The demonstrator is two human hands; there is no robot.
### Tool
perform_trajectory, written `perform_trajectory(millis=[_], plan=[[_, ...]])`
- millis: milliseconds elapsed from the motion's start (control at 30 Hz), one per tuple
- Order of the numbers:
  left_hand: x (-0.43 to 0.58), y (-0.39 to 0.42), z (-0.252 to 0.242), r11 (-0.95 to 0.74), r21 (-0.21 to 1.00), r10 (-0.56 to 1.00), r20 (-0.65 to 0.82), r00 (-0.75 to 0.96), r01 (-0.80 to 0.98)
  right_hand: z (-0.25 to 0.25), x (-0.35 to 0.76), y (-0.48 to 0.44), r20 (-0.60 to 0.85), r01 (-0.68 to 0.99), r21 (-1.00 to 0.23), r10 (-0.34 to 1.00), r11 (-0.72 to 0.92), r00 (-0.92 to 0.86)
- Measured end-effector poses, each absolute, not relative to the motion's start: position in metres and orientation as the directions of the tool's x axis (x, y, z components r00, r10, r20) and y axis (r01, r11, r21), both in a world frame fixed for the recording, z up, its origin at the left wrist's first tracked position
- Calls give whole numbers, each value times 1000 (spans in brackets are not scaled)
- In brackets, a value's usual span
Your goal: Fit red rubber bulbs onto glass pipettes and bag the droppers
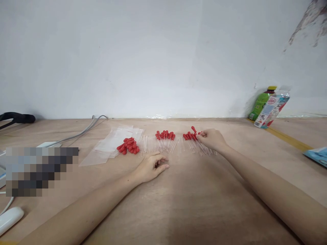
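Observation:
Three groups of clear droppers with red rubber bulbs lie in a row on the brown table [194,204]. My right hand [211,139] rests over the right group [190,137], its fingers pinched on a red-bulbed dropper [194,130] at the group's top. My left hand [152,166] lies on the table just in front of the middle group [165,136], its fingers loosely curled, holding nothing I can see. The left group [128,145] is a looser pile of red bulbs beside a stack of clear plastic bags [109,144].
Two plastic bottles [268,105] lean against the white wall at the far right. A yellow tape line [288,137] and a blue packet [318,156] lie to the right. Cables [81,131], a white device [10,219] and a blurred patch fill the left.

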State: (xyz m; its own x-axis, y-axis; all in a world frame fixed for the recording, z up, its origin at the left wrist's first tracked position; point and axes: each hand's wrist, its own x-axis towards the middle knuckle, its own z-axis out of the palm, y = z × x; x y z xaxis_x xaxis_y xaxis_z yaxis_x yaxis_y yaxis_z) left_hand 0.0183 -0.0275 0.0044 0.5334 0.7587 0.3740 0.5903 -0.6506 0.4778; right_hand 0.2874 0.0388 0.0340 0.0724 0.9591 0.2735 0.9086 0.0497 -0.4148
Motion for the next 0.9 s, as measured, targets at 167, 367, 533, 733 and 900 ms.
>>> perform_trajectory(millis=[167,367,533,733,900], plan=[[17,-27,5,-655,484,754,369,543,580,24,275,42,248,946,-325,963,-20,105],[17,-26,3,-653,483,756,368,542,583,23,271,38,251,970,-242,963,-39,101],[17,-25,3,-654,477,755,367,543,587,28,252,35,280,983,-178,960,41,11],[17,-26,3,-659,484,750,374,545,576,25,222,43,227,993,-116,974,36,-9],[17,-27,4,-660,488,749,371,549,571,19,212,56,217,994,-100,976,44,-21]])
